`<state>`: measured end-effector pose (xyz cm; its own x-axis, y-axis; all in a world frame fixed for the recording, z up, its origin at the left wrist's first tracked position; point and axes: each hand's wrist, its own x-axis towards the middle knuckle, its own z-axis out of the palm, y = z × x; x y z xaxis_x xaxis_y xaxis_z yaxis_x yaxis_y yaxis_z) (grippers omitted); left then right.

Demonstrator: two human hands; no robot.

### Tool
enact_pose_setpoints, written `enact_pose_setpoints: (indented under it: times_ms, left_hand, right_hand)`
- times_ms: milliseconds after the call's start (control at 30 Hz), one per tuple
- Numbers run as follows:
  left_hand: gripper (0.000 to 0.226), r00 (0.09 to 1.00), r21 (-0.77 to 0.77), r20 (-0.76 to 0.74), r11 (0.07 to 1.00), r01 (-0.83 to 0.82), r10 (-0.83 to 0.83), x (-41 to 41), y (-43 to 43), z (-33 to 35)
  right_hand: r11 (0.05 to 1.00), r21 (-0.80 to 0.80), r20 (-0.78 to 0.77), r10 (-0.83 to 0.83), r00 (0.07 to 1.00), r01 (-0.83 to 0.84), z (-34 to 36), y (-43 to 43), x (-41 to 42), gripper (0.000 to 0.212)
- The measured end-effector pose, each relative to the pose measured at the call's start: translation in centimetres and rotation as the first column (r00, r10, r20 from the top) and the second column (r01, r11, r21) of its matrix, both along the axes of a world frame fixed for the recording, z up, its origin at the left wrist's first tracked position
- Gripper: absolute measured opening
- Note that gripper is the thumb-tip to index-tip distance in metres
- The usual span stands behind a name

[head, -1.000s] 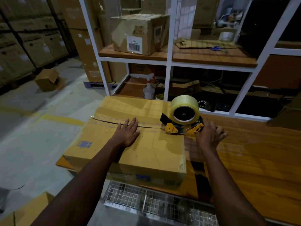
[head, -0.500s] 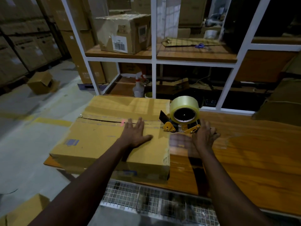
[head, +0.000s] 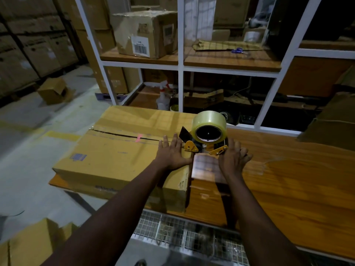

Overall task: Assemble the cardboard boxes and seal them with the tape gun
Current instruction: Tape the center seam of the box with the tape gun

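Pressing flat on the cardboard box (head: 115, 156), the left hand (head: 172, 155) lies palm down near the box's right edge, fingers straight and slightly spread, their tips reaching the seam (head: 119, 134) between the closed top flaps. The box sits on the left end of the wooden table (head: 288, 179), its near left corner overhanging the edge, and a small pink mark (head: 138, 138) shows on the seam. Just beside the left hand, at the right end of the seam, stands the tape gun (head: 208, 132), with its roll of clear tape upright and its yellow side plates low against the box. The right hand (head: 233, 157) grips the gun from behind, fingers curled over the hidden handle and thumb near the right yellow plate. A shiny strip of clear tape (head: 206, 167) stretches from the gun toward the person, between the two wrists and along the box's right side. Below the table's near edge is a wire mesh basket (head: 182, 233). Behind the table a white-framed shelf (head: 180, 66) carries a carton with a barcode label (head: 146, 33) and blue-handled scissors (head: 238, 50), with a spray bottle (head: 163, 96) lower down. A small open box (head: 53, 91) lies on the floor at left.
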<state>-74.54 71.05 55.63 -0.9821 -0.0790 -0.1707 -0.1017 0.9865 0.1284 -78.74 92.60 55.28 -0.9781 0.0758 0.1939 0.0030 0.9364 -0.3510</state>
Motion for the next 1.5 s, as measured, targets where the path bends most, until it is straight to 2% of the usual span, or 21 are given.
enact_pose_setpoints:
  times_ms: [167,433,600,767,1000,1267,1367,1500]
  left_hand:
    - [0.113,1.0,0.019,-0.008,1.0,0.023,-0.022,0.1,-1.6,-0.1]
    - [0.111,0.999,-0.028,0.014,0.999,0.036,-0.036,0.1,-2.0,0.0]
    - [0.114,0.999,-0.028,0.024,0.999,0.045,-0.044,0.0,-2.1,0.0]
    - [0.11,0.998,-0.045,0.02,0.997,0.064,-0.063,0.1,-1.9,0.0]
    - [0.109,0.993,-0.038,0.063,0.994,0.104,-0.101,0.0,-1.9,0.1]
    - [0.111,0.992,-0.02,0.069,0.994,0.104,-0.103,0.0,-1.9,0.2]
    - [0.113,0.993,-0.012,0.064,0.995,0.101,-0.1,0.0,-1.8,0.2]
    - [0.114,0.994,-0.001,0.047,0.995,0.103,-0.102,0.2,-1.8,0.2]
  right_hand:
    - [1.0,-0.001,-0.014,-0.002,1.0,0.002,-0.8,-0.3,0.6,0.059]
    - [0.997,-0.055,-0.029,-0.062,0.998,0.06,-3.3,3.9,0.6,0.05]
    - [0.996,-0.016,0.036,-0.089,0.995,0.09,-5.2,4.8,0.6,0.049]
    - [0.996,0.05,0.117,-0.08,0.99,0.075,-6.0,1.3,1.3,0.051]
    - [0.995,-0.016,0.173,-0.095,0.98,0.099,-7.0,-0.1,1.9,0.04]
    - [0.99,-0.12,0.292,-0.041,0.956,0.08,-5.7,-0.8,3.6,0.053]
    - [0.982,-0.167,0.281,-0.042,0.959,0.092,-5.4,-0.9,4.2,0.045]
    - [0.964,-0.252,0.344,0.013,0.939,0.079,-5.8,-1.0,4.5,0.039]
